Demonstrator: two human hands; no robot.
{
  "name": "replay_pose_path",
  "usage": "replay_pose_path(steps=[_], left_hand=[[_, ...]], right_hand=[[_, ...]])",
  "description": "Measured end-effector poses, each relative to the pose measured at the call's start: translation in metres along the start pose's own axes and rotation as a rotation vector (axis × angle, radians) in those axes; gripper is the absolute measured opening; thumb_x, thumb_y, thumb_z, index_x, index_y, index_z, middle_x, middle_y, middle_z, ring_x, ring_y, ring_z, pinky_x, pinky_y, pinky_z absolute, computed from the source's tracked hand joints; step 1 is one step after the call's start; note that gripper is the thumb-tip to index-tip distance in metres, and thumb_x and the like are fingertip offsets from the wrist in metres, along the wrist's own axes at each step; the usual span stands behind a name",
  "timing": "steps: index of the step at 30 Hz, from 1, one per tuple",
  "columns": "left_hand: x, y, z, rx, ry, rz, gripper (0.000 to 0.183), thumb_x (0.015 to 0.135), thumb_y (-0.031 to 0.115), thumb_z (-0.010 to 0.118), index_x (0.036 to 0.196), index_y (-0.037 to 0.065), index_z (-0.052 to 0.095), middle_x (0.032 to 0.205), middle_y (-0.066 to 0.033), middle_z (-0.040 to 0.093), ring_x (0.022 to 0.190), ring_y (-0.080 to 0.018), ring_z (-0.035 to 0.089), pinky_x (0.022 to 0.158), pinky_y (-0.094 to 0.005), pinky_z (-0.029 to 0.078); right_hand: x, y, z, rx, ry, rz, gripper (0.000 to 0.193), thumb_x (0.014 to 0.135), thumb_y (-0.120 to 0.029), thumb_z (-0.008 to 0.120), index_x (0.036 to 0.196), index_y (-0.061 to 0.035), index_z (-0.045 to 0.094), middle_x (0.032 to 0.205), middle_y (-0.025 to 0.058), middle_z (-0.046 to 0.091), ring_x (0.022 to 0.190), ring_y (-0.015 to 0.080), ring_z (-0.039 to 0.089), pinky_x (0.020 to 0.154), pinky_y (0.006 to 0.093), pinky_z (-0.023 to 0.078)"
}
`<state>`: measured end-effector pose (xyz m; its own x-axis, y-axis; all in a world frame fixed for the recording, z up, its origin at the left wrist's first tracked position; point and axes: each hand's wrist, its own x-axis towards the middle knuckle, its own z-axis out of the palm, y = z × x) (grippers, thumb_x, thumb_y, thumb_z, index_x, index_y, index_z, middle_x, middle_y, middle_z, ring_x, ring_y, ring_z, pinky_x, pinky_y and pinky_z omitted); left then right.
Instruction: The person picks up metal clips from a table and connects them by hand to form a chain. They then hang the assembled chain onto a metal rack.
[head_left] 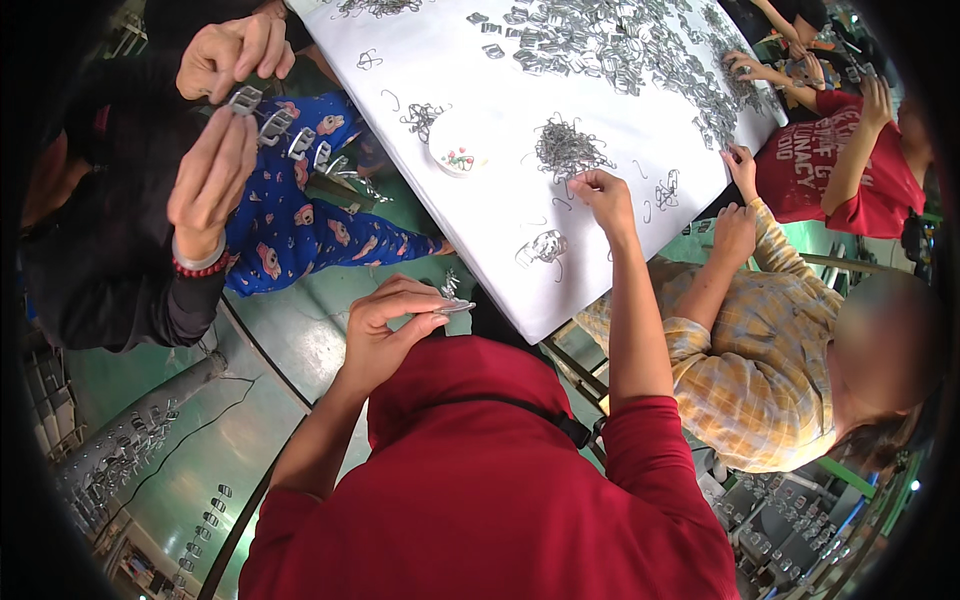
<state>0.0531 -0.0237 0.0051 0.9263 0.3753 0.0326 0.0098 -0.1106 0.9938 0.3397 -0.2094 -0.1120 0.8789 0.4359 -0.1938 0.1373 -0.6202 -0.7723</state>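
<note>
My left hand [390,325] is closed in a pinch on a shiny metal buckle [457,306], held beside the near-left edge of the table. More small metal pieces show just behind that buckle, apparently linked to it. Out over the white tabletop [430,50], my right hand [607,205] has its fingertips drawn together at the near edge of a pile of thin wire hooks [568,150]. Whatever lies between those fingertips is too small to make out. Closer to me on the table sits a small cluster of buckles and hooks [545,247].
A round white dish [455,150] with small red and green bits stands left of the hook pile. Many loose buckles [600,50] cover the far side. At left, a co-worker's hands [215,170] hold a hanging chain of buckles [275,125]. A co-worker in a plaid shirt [750,390] sits close on the right.
</note>
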Motion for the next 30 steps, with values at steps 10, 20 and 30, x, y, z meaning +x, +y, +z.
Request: replay_pose_path(steps=[10,20,30], left_hand=[[-0.007,0.010,-0.014,0.048,0.011,0.073,0.015,0.075,-0.004,0.067,0.089,0.002,0.069,0.081,-0.0068,0.067,0.077,-0.0159,0.060,0.071,-0.0276,0.046],[-0.020,0.016,-0.016,-0.033,0.084,0.062,0.014,0.077,-0.003,0.067,0.091,0.001,0.068,0.084,-0.0079,0.068,0.077,-0.0146,0.065,0.077,-0.0274,0.050],[-0.023,0.012,-0.012,-0.002,0.144,0.087,0.011,0.077,-0.001,0.069,0.087,-0.001,0.064,0.083,-0.0080,0.067,0.073,-0.0133,0.063,0.066,-0.0256,0.051]], right_hand=[[-0.091,-0.123,-0.003,0.594,-0.388,0.169,0.016,0.082,-0.010,0.066,0.093,0.0004,0.063,0.079,0.0093,0.067,0.058,0.0122,0.063,0.047,0.0207,0.041],[-0.157,-0.203,0.017,0.527,-0.247,-0.123,0.021,0.076,-0.001,0.069,0.096,-0.0036,0.063,0.074,0.0006,0.063,0.067,0.0062,0.055,0.058,0.0206,0.041],[-0.174,-0.217,0.022,0.271,-0.253,-0.206,0.024,0.075,-0.001,0.069,0.097,-0.0017,0.061,0.064,0.0027,0.061,0.055,0.0078,0.049,0.055,0.0241,0.042]])
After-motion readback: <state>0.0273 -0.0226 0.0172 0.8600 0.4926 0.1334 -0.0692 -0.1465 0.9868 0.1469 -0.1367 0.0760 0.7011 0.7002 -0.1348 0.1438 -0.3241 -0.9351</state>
